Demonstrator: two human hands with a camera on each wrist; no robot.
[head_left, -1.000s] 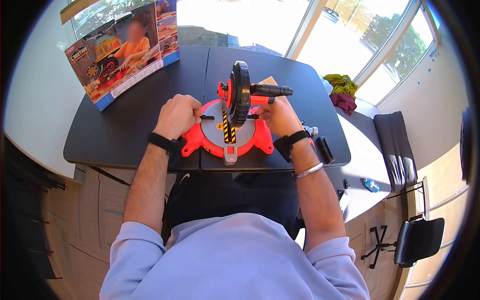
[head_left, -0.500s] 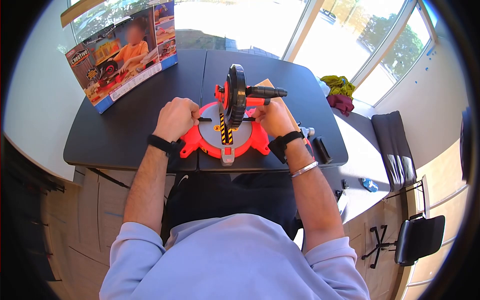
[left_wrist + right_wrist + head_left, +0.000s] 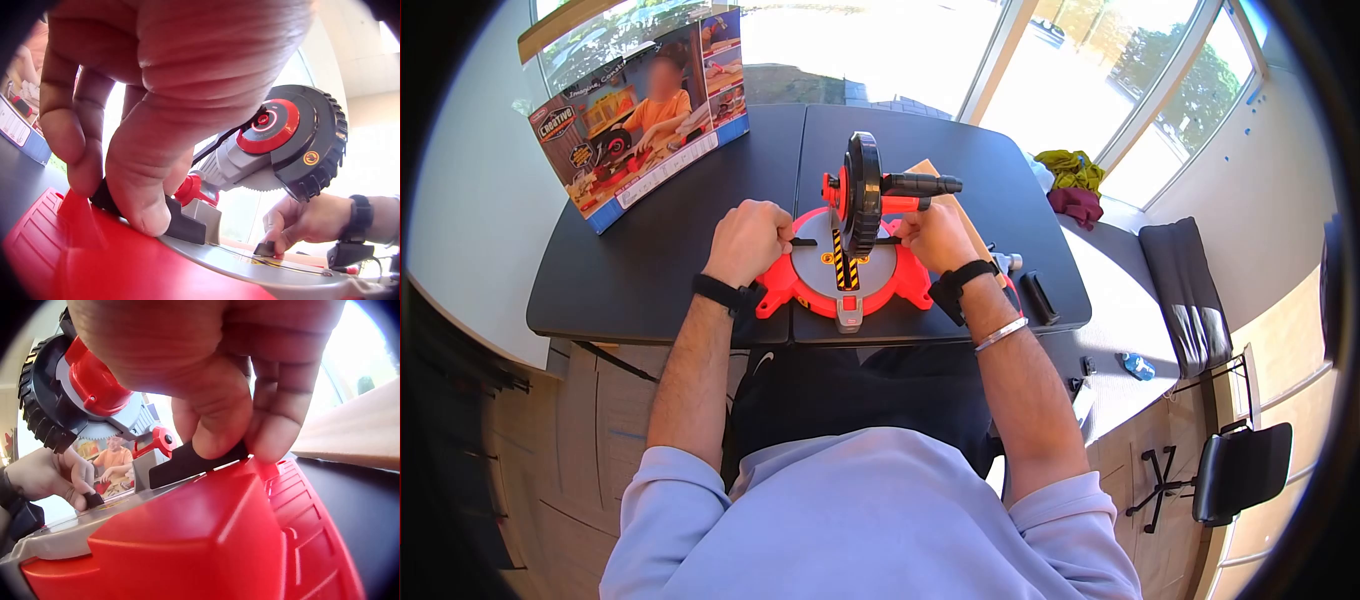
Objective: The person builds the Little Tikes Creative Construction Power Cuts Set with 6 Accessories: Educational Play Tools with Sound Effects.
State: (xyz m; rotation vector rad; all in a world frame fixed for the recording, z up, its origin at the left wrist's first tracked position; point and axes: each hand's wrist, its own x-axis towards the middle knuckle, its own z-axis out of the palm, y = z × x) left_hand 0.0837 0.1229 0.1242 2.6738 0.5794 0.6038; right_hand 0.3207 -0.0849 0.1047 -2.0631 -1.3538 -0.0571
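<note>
A red and grey toy miter saw (image 3: 818, 270) stands on the dark table, its black toothed wheel-like guard (image 3: 863, 195) raised over a round grey plate with a black-and-yellow striped strip. My left hand (image 3: 748, 240) pinches a flat black strip (image 3: 186, 226) at the left side of the saw, thumb on its near face. On the opposite side, my right hand (image 3: 937, 238) pinches a matching black strip (image 3: 181, 466) between thumb and fingers. Both strips lie along the back of the plate, close over the red base (image 3: 181, 519). The palms hide the strips' outer ends.
A printed toy box (image 3: 640, 130) stands at the back left. A wooden board (image 3: 975, 235) lies right of the saw, with a hammer-like grey head (image 3: 1007, 262) and a black case (image 3: 1040, 298) beyond it. Windows line the far side; an office chair (image 3: 1248, 475) is at right.
The head view has shifted a little, so the saw and box appear slightly further left and lower. Both hands stay on the black strips at the saw's sides.
</note>
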